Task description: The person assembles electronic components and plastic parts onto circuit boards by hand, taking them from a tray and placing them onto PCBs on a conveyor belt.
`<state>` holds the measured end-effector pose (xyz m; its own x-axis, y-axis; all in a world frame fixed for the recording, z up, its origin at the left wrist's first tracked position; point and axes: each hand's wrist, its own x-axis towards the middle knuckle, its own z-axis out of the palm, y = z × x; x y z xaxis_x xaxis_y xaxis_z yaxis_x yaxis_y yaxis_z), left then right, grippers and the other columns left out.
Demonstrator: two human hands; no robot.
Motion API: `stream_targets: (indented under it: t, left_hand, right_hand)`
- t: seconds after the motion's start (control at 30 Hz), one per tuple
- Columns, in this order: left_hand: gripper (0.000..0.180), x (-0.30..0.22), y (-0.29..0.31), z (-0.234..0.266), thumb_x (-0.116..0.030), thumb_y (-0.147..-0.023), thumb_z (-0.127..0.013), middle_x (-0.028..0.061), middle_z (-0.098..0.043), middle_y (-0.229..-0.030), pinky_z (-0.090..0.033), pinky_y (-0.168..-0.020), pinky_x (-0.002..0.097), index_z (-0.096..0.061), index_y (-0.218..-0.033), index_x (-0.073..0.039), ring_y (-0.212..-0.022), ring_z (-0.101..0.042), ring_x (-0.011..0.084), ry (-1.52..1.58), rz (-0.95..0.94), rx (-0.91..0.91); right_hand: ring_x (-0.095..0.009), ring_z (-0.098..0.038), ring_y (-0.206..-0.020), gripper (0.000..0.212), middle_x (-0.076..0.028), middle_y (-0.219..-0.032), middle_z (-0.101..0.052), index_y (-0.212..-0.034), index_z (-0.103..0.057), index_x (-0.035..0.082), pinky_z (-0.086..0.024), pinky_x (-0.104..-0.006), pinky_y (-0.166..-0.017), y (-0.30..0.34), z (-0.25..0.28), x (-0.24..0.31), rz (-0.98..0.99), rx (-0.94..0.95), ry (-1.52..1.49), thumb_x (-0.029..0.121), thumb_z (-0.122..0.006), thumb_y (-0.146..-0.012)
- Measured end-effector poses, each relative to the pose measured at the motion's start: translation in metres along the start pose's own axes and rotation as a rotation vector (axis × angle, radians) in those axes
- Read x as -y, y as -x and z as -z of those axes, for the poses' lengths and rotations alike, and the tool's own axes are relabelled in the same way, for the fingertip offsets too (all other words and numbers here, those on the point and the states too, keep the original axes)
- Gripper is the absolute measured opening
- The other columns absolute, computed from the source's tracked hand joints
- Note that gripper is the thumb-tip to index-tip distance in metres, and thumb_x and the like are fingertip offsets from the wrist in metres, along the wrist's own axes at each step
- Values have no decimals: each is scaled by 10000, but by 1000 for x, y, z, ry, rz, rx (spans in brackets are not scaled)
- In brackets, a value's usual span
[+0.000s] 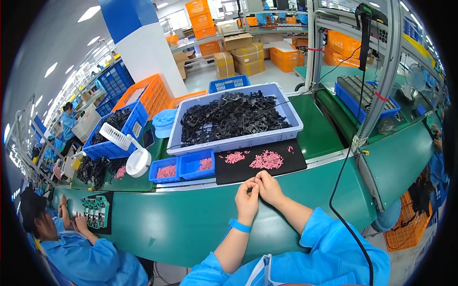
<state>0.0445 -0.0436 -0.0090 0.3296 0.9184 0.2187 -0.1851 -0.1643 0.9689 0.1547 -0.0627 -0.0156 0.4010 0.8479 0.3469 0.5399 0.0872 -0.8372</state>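
Note:
My left hand (247, 201) and my right hand (269, 188) meet at the near edge of a black mat (298, 162). The fingers of both are curled and pinched together. Whatever they hold, if anything, is hidden or too small to make out. Small pink pieces lie on the mat in a larger pile (267, 160) just beyond my hands and a smaller pile (234, 157) to its left. Left of the mat, two small blue bins (190, 174) hold more pink pieces. Behind the mat stands a big grey-blue tub (238, 141) heaped with black plastic parts (229, 117).
A white fan (138, 162) stands left of the small bins, near a blue crate (102, 150). A black cable (336, 190) hangs down on my right. At the far left, a co-worker (86, 252) works beside a green fixture (95, 212) on the green bench (167, 214).

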Motion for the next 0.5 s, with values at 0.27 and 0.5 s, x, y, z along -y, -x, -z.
stream_targets:
  t: [0.27,0.5]
  left_hand:
    - [94,-5,0,-2,-85,-899,-615,119,-638,-1133,-481,-853,271,-614,-905,9,-980,-592,149,-26,16,-32]
    - [68,1,0,-4,-66,-886,-624,85,-613,-1153,-515,-763,245,-620,-909,-2,-970,-584,122,-88,15,-33]
  right_hand:
    - [-348,-611,-728,69,-173,-803,-603,-899,-527,31,-480,-410,-632,-2,-5,-5,42,-90,13,89,-555,-874]
    - [-354,-606,-718,60,-180,-791,-602,-881,-528,16,-478,-409,-626,-2,-3,-4,84,-101,31,64,-561,-866]
